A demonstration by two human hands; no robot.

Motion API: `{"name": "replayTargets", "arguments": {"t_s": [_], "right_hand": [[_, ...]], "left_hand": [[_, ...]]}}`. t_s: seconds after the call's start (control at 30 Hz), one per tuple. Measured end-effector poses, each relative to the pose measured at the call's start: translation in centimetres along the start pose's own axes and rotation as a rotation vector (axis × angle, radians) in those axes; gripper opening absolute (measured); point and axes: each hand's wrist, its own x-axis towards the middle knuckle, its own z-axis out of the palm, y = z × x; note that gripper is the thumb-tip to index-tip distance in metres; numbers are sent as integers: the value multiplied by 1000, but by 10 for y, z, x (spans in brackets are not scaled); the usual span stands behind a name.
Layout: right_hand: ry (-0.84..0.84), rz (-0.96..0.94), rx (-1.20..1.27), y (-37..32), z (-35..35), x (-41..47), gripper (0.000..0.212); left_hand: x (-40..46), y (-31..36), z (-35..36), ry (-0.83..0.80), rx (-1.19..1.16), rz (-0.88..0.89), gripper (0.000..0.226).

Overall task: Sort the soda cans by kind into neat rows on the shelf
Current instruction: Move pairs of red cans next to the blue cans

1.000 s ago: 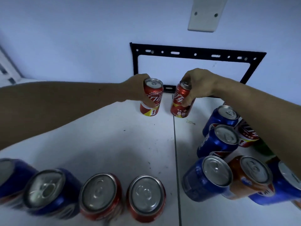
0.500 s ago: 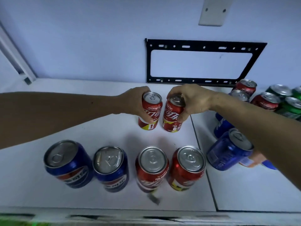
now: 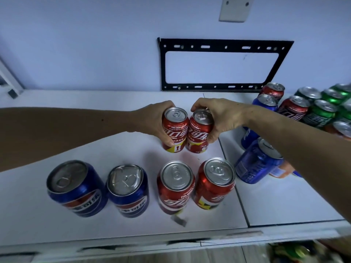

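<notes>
My left hand [image 3: 154, 120] grips a red cola can [image 3: 175, 130] and my right hand [image 3: 221, 116] grips a second red cola can [image 3: 199, 132]. The two held cans stand side by side, touching, on the white shelf [image 3: 114, 145]. In front of them runs a row: two blue cans [image 3: 76, 188] [image 3: 128, 190] on the left, then two red cola cans [image 3: 175, 186] [image 3: 215, 184]. At the right sits an unsorted cluster: blue cans [image 3: 254, 162], red cans [image 3: 293, 109] and green cans [image 3: 321, 114], partly hidden by my right forearm.
A black metal bracket [image 3: 224, 46] is fixed to the wall behind the shelf, under a pale wall plate [image 3: 234, 9]. A seam [image 3: 235, 188] splits the shelf into two panels. The shelf's front edge [image 3: 171, 238] runs along the bottom.
Both hands have brought their red cans toward me and closer together, down to the shelf behind the front row. The view has tilted down, bringing the front edge and the right cluster into sight.
</notes>
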Motion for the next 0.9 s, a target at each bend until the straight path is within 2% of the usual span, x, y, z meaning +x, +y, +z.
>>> {"name": "replayTargets", "arguments": {"t_s": [0.13, 0.27, 0.37, 0.43, 0.5, 0.57, 0.63, 0.8, 0.9], "right_hand": [[5, 6, -53, 0, -3, -2, 81], [-4, 24, -71, -2, -4, -7, 80], [-8, 25, -62, -4, -1, -10, 83], [-20, 30, -53, -4, -2, -12, 92], [-24, 43, -31, -5, -8, -17, 102], [7, 60, 29, -5, -22, -26, 102], [74, 84, 79, -1, -41, -42, 95], [320, 167, 66, 16, -87, -95, 60], [423, 224, 42, 32, -100, -124, 47]], "left_hand": [[1, -2, -1, 14, 27, 3, 69], [7, -3, 1, 82, 30, -5, 65], [11, -3, 0, 89, 23, -23, 72], [13, -3, -4, 40, 11, -30, 78], [13, 0, -11, -21, 1, -50, 89], [13, 10, -24, -67, 12, -83, 104], [13, 26, -42, -81, 27, -62, 110], [19, 93, -71, 1, 14, 102, 88], [32, 134, -66, 63, 20, 196, 72]]}}
